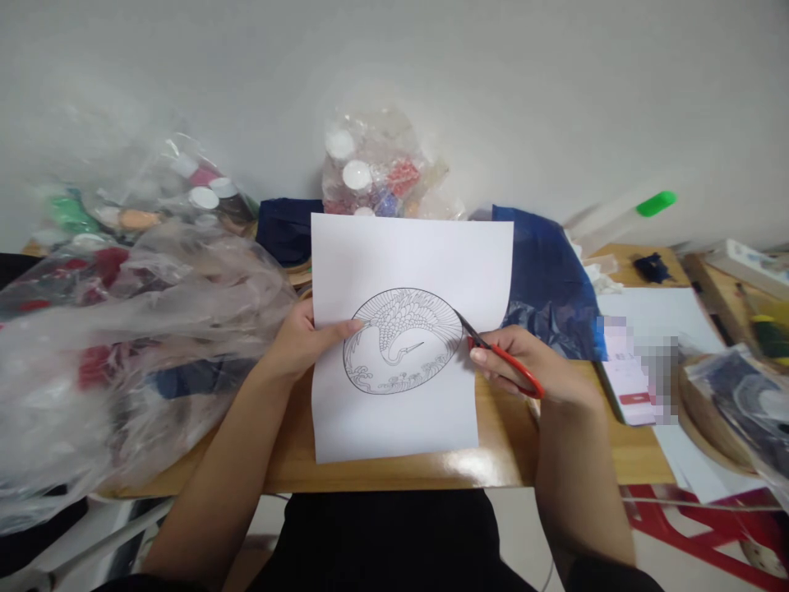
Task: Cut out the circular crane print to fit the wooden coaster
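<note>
A white sheet of paper [407,255] is held up over the wooden table, printed with an oval line drawing of a crane [400,341] above waves. My left hand [308,337] grips the sheet's left edge, thumb on the front and the other fingers hidden behind. In my right hand [514,362] is a pair of scissors [511,367] with red handles. Their dark blade lies at the oval's upper right outline, and the paper's right edge looks cut from there down. Whether the blades are apart cannot be made out.
Clear plastic bags [185,288] with red and dark items crowd the table's left. Behind the paper stands a bag of white-capped jars [357,174] beside dark blue plastic [542,263]. To the right lie a phone [625,382], white sheets [671,308] and a wooden hoop [696,419].
</note>
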{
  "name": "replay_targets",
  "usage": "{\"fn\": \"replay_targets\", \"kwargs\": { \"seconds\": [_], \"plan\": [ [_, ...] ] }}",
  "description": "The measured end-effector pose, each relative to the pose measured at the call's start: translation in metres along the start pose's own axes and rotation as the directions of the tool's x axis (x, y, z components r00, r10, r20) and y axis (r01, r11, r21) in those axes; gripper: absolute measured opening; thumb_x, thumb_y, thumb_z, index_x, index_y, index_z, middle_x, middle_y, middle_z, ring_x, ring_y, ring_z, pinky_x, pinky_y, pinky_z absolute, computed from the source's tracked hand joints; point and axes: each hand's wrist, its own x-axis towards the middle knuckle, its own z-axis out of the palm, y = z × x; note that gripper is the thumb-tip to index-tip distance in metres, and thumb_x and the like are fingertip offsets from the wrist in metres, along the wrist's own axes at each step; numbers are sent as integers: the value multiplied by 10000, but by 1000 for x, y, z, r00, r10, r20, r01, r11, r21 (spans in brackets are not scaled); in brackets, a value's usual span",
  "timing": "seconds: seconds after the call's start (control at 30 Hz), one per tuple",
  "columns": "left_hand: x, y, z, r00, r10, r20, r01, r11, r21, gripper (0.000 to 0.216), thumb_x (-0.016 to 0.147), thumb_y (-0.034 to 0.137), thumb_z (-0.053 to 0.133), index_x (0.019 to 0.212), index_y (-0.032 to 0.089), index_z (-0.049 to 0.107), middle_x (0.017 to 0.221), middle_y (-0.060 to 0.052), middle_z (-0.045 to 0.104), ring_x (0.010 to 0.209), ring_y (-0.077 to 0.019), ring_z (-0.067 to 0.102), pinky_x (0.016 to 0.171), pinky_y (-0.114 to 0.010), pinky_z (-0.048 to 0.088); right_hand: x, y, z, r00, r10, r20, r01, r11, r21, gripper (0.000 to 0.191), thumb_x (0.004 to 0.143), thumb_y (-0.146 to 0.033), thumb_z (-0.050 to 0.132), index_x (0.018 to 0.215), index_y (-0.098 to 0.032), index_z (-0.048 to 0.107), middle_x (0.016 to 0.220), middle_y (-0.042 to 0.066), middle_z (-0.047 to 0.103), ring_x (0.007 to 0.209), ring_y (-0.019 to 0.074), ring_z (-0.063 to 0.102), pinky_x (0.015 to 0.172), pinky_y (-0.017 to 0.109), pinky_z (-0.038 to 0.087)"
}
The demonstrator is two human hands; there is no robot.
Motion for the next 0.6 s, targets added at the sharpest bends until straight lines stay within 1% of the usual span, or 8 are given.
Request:
{"fn": "replay_targets", "kwargs": {
  "seconds": [0.17,0.33,0.5,0.6],
  "plan": [
    [-2,1,2,1000,-12,-21,12,1000,-13,297,534,284,859,771,185,710,745,-12,723,624,-179,650,542,-256,519,-1,3,-2,1000,-9,10,9,1000,-4,507,860,-491,587,517,-187,370,367,-81,329,324,20,256,326,224,121],
    [-2,1,2,1000,1,-19,-1,1000,3,301,546,300,850,786,186,709,760,-20,725,642,-192,655,554,-268,528,-1,5,-3,1000,-6,5,6,1000,-16,484,874,-472,578,533,-183,392,379,-77,338,332,22,263,332,228,117],
    [-1,0,1,999,-23,-38,23,1000,-7,315,523,284,862,781,185,709,760,-22,728,632,-179,648,543,-251,525,-1,7,-4,1000,-10,8,10,1000,-14,469,875,-460,583,544,-178,409,381,-79,336,329,21,275,331,225,110],
    [-1,0,1,999,-21,-25,21,1000,-18,304,532,282,859,782,192,711,776,-25,730,639,-176,651,551,-249,527,-1,7,-3,1000,-7,0,7,1000,-11,480,867,-477,586,537,-178,408,374,-79,338,326,22,271,328,226,102]
  ]
}}
